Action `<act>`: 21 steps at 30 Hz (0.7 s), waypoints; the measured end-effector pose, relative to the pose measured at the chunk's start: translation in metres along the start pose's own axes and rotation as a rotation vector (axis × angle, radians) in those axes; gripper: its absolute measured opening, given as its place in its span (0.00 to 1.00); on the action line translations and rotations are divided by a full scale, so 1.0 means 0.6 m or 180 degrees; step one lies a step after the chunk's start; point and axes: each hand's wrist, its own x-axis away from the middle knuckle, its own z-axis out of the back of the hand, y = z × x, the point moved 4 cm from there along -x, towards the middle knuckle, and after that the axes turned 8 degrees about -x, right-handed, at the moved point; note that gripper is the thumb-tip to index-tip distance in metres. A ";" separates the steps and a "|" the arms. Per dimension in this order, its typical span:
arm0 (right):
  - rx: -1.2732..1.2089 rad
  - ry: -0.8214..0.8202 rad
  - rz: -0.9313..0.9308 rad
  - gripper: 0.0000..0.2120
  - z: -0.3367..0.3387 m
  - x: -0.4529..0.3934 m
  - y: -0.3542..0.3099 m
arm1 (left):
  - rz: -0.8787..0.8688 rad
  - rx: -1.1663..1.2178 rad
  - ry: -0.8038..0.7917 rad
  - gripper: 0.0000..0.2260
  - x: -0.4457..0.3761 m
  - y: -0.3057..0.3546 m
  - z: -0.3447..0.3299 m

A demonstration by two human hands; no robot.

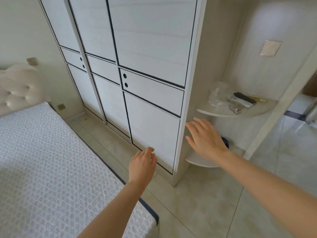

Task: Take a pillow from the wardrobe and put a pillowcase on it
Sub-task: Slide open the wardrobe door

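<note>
A white wardrobe (151, 54) with dark-trimmed sliding doors fills the middle of the view, and all its doors are closed. No pillow or pillowcase shows. My left hand (142, 164) is stretched toward the lower part of the nearest door, fingers loosely curled, holding nothing. My right hand (205, 138) is raised beside the wardrobe's right edge, fingers spread, empty, and not clearly touching the frame.
A bed with a bare quilted mattress (51, 160) lies at the left, with a tufted headboard (17, 86) behind it. Corner shelves (240, 111) right of the wardrobe hold plastic wrap and small items. A tiled floor (197, 203) runs between bed and wardrobe. A doorway opens at the far right.
</note>
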 end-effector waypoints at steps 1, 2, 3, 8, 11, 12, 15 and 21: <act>0.0029 0.0005 0.0019 0.23 -0.003 -0.022 0.020 | 0.0047 0.0026 0.0016 0.12 -0.024 0.006 -0.008; 0.0061 0.0025 0.0048 0.22 -0.006 -0.046 0.038 | 0.0076 0.0042 0.0032 0.12 -0.049 0.012 -0.015; 0.0096 0.0049 0.0095 0.22 -0.008 -0.071 0.055 | 0.0107 0.0070 0.0047 0.12 -0.075 0.017 -0.021; 0.0288 0.0007 0.0408 0.23 -0.024 -0.223 0.122 | 0.0383 0.0274 0.0220 0.12 -0.213 0.022 -0.052; 0.0388 0.0049 0.0526 0.23 -0.023 -0.320 0.156 | 0.0425 0.0377 0.0327 0.12 -0.311 0.023 -0.069; 0.0415 0.0081 0.0573 0.23 -0.019 -0.351 0.164 | 0.0442 0.0413 0.0346 0.12 -0.344 0.024 -0.074; 0.0667 0.0175 0.0757 0.24 -0.005 -0.441 0.185 | 0.0531 0.0571 0.0368 0.13 -0.437 0.025 -0.090; 0.1667 0.0104 0.0866 0.28 0.005 -0.594 0.227 | 0.0654 0.1241 0.0360 0.20 -0.599 0.051 -0.112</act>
